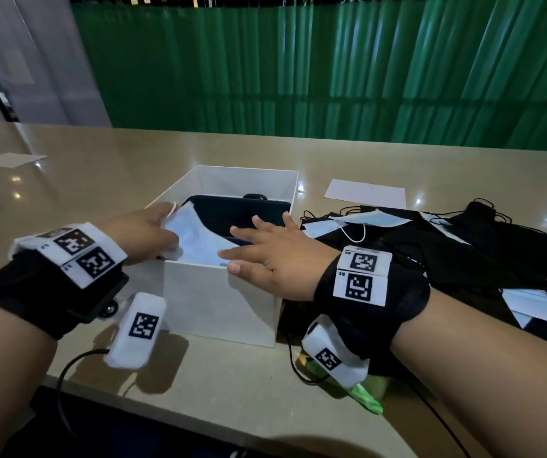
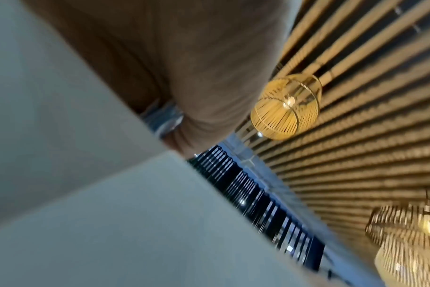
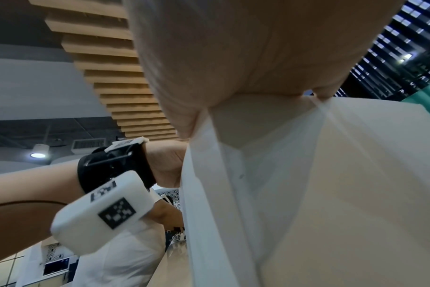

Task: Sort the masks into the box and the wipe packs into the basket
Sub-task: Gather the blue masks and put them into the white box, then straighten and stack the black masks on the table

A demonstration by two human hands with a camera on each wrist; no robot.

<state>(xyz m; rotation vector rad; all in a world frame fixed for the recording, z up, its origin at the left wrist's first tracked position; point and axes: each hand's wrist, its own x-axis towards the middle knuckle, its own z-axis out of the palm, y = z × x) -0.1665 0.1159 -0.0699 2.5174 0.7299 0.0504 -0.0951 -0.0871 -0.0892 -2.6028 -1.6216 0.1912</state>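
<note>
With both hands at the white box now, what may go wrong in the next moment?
1. The blue mask lies over the near rim of the box; it may slide out if the left hand lets go.
2. The right hand presses on the rim and may tip the box.
3. Ear loops in the mask pile may tangle.

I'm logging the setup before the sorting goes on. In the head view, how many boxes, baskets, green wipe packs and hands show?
box: 1
basket: 0 in view
green wipe pack: 1, partly under the right wrist
hands: 2, the left hand holding a blue mask and the right hand
Total: 4
</note>
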